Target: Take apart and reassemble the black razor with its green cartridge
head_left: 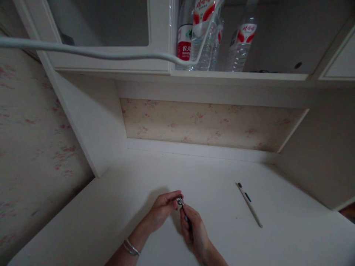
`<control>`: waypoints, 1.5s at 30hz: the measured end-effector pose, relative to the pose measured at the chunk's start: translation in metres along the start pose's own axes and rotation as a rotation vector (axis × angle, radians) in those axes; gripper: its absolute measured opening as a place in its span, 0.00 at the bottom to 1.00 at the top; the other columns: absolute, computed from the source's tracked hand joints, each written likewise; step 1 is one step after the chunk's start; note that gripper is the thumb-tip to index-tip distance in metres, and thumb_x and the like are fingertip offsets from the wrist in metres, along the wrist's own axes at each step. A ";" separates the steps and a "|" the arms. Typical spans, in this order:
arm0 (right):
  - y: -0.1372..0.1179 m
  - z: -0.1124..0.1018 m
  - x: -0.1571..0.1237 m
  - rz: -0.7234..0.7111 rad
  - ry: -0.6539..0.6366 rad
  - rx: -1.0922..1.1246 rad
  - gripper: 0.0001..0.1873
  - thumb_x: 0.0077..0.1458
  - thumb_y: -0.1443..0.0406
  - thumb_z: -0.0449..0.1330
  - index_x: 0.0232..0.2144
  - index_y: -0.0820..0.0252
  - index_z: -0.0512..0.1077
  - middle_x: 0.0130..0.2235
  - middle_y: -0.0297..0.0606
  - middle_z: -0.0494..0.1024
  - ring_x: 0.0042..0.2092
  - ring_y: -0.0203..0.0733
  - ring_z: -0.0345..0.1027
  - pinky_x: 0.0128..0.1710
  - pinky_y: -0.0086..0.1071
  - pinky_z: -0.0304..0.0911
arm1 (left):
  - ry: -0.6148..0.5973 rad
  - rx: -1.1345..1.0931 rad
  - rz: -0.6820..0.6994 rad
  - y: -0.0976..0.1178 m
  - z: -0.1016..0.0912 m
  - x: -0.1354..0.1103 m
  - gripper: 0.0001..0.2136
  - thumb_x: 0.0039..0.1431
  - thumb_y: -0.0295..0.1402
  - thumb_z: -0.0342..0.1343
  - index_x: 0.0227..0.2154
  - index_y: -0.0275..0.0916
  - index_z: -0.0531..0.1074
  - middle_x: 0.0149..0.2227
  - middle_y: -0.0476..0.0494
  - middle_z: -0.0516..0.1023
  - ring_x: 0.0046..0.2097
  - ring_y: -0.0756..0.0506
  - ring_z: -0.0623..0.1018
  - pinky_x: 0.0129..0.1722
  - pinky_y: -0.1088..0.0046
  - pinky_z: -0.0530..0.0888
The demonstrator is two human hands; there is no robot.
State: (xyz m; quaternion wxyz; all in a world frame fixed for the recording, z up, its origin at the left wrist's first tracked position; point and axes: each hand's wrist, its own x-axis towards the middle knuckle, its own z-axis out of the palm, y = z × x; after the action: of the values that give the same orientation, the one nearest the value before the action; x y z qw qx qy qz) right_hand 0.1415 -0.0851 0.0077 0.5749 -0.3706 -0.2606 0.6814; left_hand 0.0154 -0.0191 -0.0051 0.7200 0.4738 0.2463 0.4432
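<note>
My left hand (162, 207) is above the white desktop, its thumb and fingers closed around a small shiny metal piece (180, 201). Just to the right, my right hand (195, 225) wraps around a slim dark handle (186, 218). The handle's tip meets the metal piece between both hands. Whether the two are one object or separate ones I cannot tell, and fingers cover much of both. A silver bracelet (131, 247) circles my left wrist.
A white pen (251, 207) with a dark clip lies on the white desk (216, 177) to the right. Above, a cabinet shelf (238, 76) holds several plastic bottles (241, 46). A pale cable or rod (111, 54) crosses in front of the cabinet. Side panels (91, 122) flank the desk.
</note>
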 end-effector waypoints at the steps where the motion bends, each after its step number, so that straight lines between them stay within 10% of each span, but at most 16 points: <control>1: 0.001 -0.001 0.000 -0.018 0.002 0.001 0.23 0.45 0.48 0.64 0.22 0.60 0.61 0.16 0.22 0.51 0.16 0.26 0.37 0.12 0.20 0.34 | 0.006 0.024 0.005 0.000 0.000 0.000 0.21 0.48 0.38 0.65 0.45 0.36 0.75 0.44 0.37 0.77 0.43 0.44 0.73 0.45 0.68 0.66; 14: 0.004 -0.006 0.003 -0.008 0.032 0.044 0.26 0.44 0.45 0.64 0.23 0.59 0.61 0.16 0.21 0.54 0.14 0.24 0.38 0.10 0.20 0.34 | 0.164 -0.024 0.076 0.006 -0.006 0.003 0.20 0.50 0.38 0.64 0.46 0.37 0.74 0.47 0.34 0.76 0.35 0.49 0.73 0.36 0.73 0.67; 24: 0.006 -0.006 0.005 0.013 -0.039 -0.001 0.25 0.50 0.44 0.59 0.28 0.61 0.67 0.16 0.23 0.58 0.12 0.24 0.39 0.08 0.21 0.35 | 0.465 1.320 0.093 0.054 -0.094 0.036 0.23 0.54 0.44 0.55 0.48 0.35 0.70 0.44 0.42 0.78 0.37 0.47 0.77 0.41 0.73 0.72; 32: 0.008 -0.010 0.007 0.010 0.002 -0.021 0.23 0.51 0.46 0.59 0.25 0.60 0.64 0.14 0.22 0.56 0.11 0.25 0.39 0.07 0.20 0.34 | 0.628 1.638 -0.017 0.074 -0.145 0.056 0.20 0.53 0.40 0.56 0.48 0.36 0.71 0.49 0.37 0.75 0.51 0.38 0.72 0.52 0.64 0.65; 45: 0.007 -0.012 0.006 0.037 -0.044 -0.007 0.22 0.54 0.47 0.58 0.26 0.61 0.66 0.16 0.25 0.59 0.12 0.25 0.42 0.08 0.21 0.35 | 0.751 1.645 -0.118 0.072 -0.168 0.058 0.27 0.50 0.48 0.56 0.50 0.37 0.68 0.48 0.37 0.75 0.49 0.37 0.73 0.45 0.66 0.69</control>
State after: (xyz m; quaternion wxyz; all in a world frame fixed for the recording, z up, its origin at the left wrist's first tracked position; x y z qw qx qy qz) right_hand 0.1466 -0.0811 -0.0060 0.5549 -0.3622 -0.2685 0.6991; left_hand -0.1155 0.1209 -0.0081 0.0479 0.6495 0.7278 0.2147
